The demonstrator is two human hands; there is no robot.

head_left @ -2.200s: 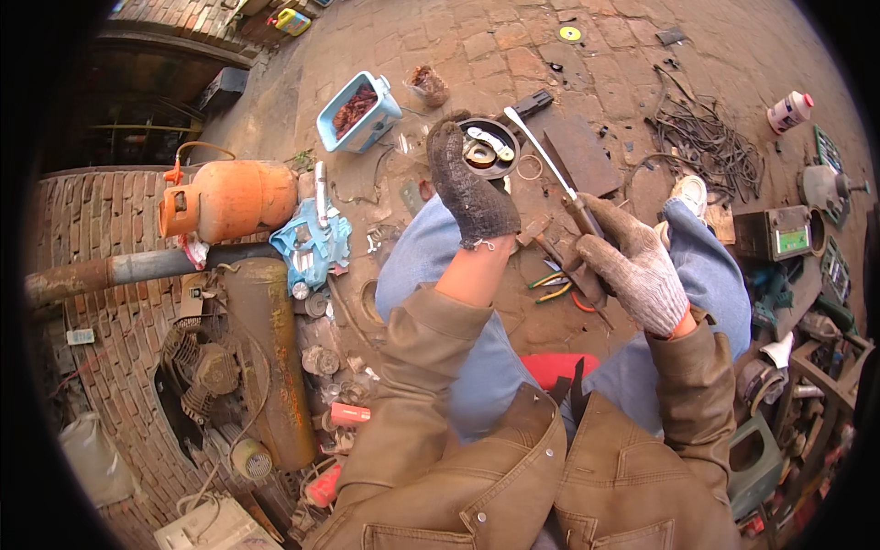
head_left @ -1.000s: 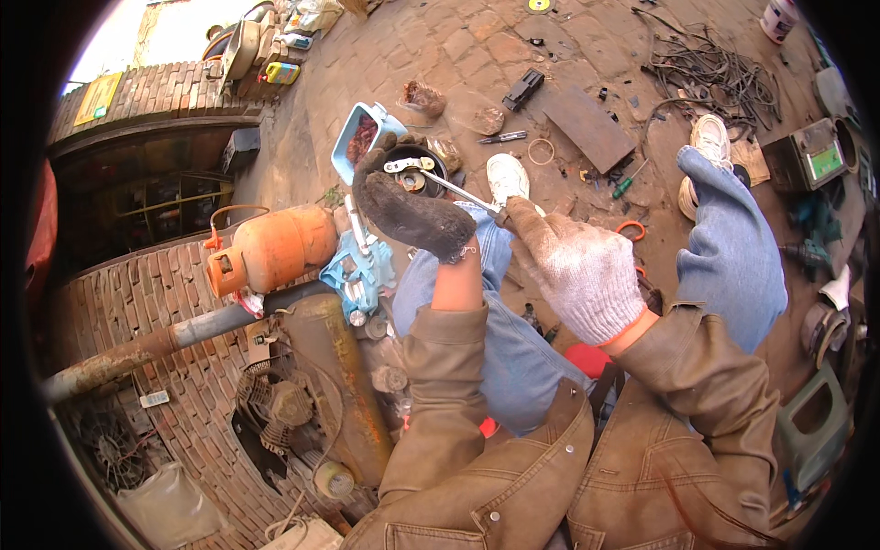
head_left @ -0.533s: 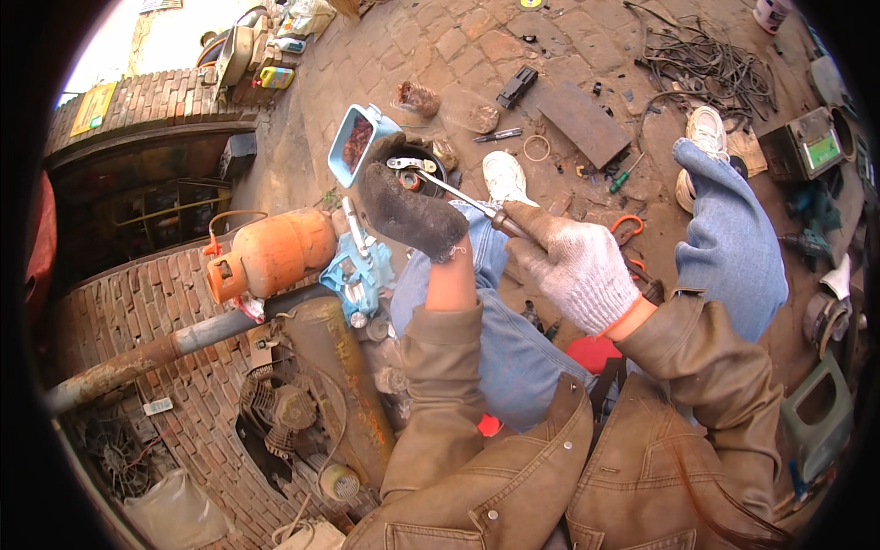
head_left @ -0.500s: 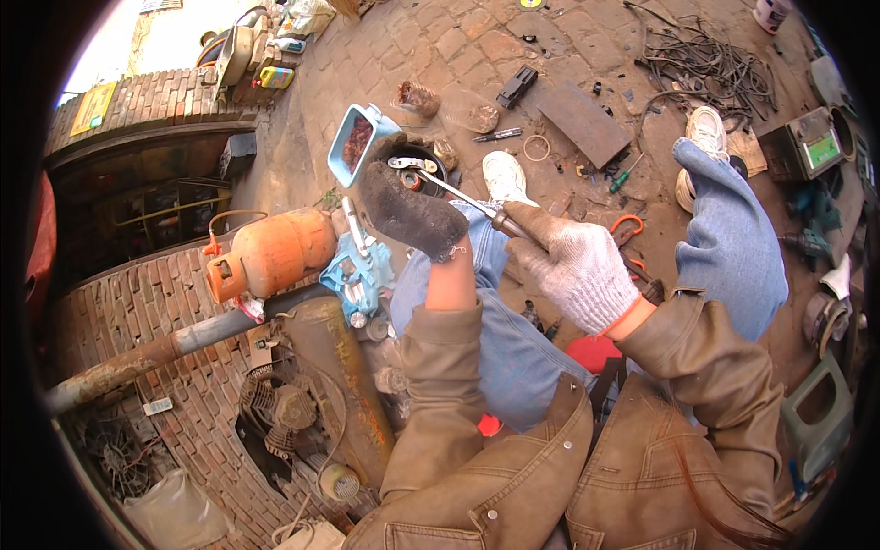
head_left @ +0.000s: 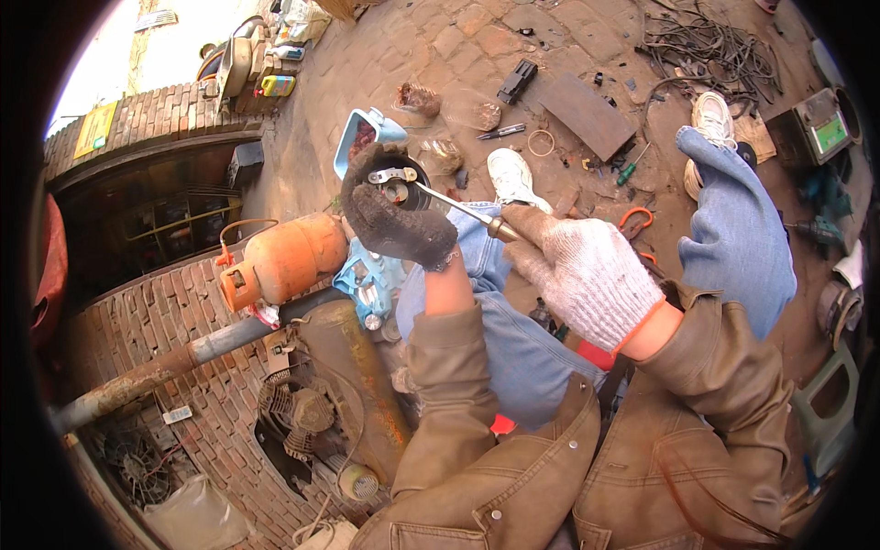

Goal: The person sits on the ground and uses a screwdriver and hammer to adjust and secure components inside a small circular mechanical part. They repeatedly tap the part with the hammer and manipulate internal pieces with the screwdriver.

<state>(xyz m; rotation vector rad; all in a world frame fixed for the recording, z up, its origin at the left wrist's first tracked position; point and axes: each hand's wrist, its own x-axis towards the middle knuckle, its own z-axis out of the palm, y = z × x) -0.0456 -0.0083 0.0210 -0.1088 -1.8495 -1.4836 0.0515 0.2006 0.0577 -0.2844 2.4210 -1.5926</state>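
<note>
My left hand [head_left: 401,225], in a dark work glove, is closed around a round black part [head_left: 420,191] with an opening in its middle. A small silver metal bracket [head_left: 390,175] lies across the top of that part. In my right hand [head_left: 596,275], wearing a whitish knit glove, is a screwdriver [head_left: 466,210] with a long metal shank. Its tip reaches the round part beside the bracket; whether it sits in a screw cannot be made out. My fingers hide most of the screwdriver's handle.
Beyond my left hand stands a light blue container [head_left: 374,128] with reddish contents. An orange gas cylinder [head_left: 298,255] is at left, near a rusty tank [head_left: 353,357]. A metal plate [head_left: 587,115], a green-handled screwdriver [head_left: 632,167] and a cable heap [head_left: 715,55] lie on the paving.
The round part has turned in my left hand, so more of its face and the bracket show. My right hand, still gripping the screwdriver, has shifted slightly right and nearer. The view has shifted a little.
</note>
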